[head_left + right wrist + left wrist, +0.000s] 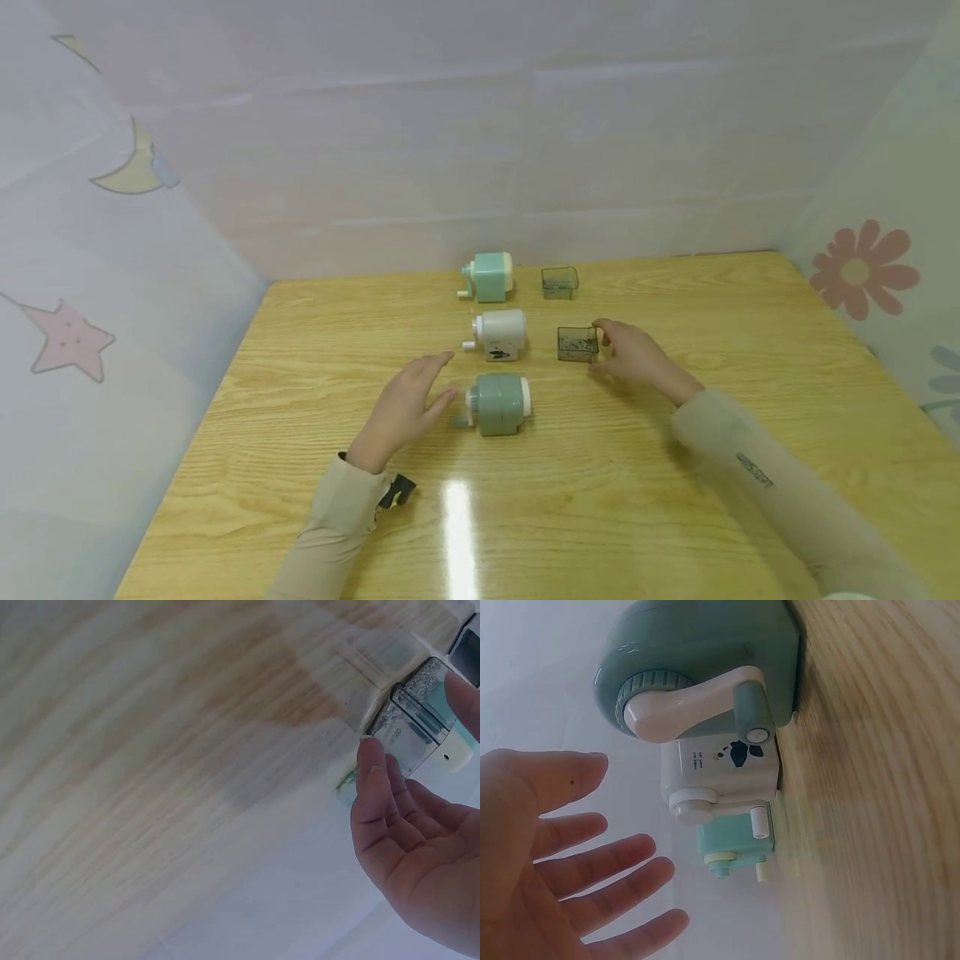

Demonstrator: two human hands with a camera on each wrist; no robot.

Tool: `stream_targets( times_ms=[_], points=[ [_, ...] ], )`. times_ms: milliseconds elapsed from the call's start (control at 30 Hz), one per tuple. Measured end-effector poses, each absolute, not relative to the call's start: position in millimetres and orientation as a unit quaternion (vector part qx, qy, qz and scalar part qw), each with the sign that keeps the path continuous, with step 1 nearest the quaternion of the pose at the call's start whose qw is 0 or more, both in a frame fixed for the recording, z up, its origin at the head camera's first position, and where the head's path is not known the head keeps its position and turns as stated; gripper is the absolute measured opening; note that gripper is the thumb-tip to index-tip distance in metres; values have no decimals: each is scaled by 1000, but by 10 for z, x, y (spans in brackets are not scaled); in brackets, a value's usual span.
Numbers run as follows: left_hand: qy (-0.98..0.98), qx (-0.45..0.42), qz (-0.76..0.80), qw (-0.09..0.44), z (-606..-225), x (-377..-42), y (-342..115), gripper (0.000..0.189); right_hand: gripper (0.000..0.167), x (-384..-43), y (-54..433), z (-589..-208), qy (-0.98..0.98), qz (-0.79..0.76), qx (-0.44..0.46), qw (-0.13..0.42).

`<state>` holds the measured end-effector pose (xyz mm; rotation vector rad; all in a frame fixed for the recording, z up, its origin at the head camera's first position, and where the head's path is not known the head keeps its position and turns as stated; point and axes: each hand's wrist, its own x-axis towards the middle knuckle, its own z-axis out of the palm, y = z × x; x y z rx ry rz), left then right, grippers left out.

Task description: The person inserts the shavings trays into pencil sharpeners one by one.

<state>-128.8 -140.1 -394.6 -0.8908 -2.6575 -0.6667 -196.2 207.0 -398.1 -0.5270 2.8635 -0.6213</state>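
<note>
My right hand pinches the right end of a clear shavings drawer, thumb at its near side and fingers at its far side. Grey shavings lie inside the drawer, which appears to rest on the table. My left hand, fingers apart and holding nothing, hovers left of a dark green pencil sharpener. That sharpener's crank faces this hand in the left wrist view. Behind it stand a white pencil sharpener and a mint green one, in a row with their cranks to the left.
A second clear drawer with dark shavings sits right of the mint sharpener. The wooden table meets a cloth backdrop at the back and both sides. A small black object is at the left cuff.
</note>
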Motion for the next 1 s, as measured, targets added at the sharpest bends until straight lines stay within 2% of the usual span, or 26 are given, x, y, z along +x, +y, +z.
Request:
stream_targets(
  times_ms=[200,467,1000],
  points=[
    [-914,-305,-235,128,-3941,-1290,-1408,48,72,-2027,2082,-4017,958,-202,-175,104],
    [-916,-300,-241,114,-3918,-1333,-1432,47,65,-2072,2094,-4047,956,-214,-177,99],
    [-901,-250,-355,6,-4021,-1773,-1550,50,61,-2072,2097,-4082,942,-273,-168,101]
  ],
)
